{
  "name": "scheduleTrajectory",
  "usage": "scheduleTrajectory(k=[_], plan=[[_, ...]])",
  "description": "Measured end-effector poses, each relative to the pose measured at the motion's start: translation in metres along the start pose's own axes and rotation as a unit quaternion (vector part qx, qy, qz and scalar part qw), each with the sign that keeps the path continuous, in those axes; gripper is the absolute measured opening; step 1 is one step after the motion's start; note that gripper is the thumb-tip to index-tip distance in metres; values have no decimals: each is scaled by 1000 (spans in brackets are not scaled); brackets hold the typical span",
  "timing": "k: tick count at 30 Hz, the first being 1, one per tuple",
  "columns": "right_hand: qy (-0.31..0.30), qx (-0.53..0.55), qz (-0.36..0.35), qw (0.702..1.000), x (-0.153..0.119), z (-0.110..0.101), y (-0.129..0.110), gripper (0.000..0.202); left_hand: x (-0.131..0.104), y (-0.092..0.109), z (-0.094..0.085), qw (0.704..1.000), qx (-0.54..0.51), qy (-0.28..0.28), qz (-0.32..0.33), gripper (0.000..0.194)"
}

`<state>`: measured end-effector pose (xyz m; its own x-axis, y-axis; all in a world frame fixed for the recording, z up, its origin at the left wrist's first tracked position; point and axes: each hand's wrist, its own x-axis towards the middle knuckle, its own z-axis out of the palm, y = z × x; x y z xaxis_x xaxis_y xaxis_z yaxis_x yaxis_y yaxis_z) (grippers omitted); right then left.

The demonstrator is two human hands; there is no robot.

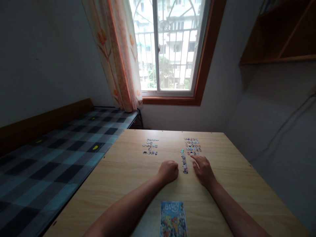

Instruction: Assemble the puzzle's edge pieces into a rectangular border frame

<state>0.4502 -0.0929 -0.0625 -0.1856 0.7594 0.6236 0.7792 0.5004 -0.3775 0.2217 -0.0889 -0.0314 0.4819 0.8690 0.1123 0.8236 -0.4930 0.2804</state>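
On the light wooden table [118, 184], a narrow joined strip of puzzle pieces [184, 162] runs lengthwise between my hands. My left hand [169, 171] rests closed just left of the strip, its fingers curled under, and nothing shows in it. To the right of the strip, my right hand [202, 168] has its index finger stretched toward the lower edge of the right group of loose pieces [193, 145], with the thumb apart. Another group of loose pieces [150, 146] lies in rows farther left. A colourful picture card [173, 219] reading "Bluey" lies near the front.
A bed with a checked cover [74, 158] stands along the left side. Behind the table are a window [172, 49] and a flowered curtain [118, 56]. A wooden shelf [283, 42] hangs on the upper right wall.
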Motion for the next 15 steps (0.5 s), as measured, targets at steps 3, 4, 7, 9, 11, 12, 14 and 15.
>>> scheduleTrajectory(k=[3, 4, 7, 9, 11, 12, 14, 15], plan=[[2, 13, 6, 1000, 0, -2, -1, 33, 15, -14, -9, 999, -14, 19, -35, 27], [4, 17, 9, 1000, 0, -3, -2, 33, 23, -22, -16, 998, -12, 25, -57, 29], [10, 28, 16, 999, 0, -4, -2, 32, 50, -61, -50, 985, 37, 73, -154, 27], [11, 37, 19, 999, -1, -4, -1, 31, 66, -94, -72, 978, 52, 83, -182, 28], [11, 46, 20, 999, -1, -4, 0, 30, 77, -124, -88, 974, 66, 80, -204, 28], [11, 50, 21, 998, -1, -4, 0, 29, 80, -137, -92, 972, 72, 74, -209, 26], [8, 54, 24, 998, 0, -4, 1, 29, 85, -156, -95, 972, 81, 59, -212, 25], [7, 57, 26, 998, 0, -4, 1, 28, 87, -162, -95, 972, 85, 50, -211, 25]])
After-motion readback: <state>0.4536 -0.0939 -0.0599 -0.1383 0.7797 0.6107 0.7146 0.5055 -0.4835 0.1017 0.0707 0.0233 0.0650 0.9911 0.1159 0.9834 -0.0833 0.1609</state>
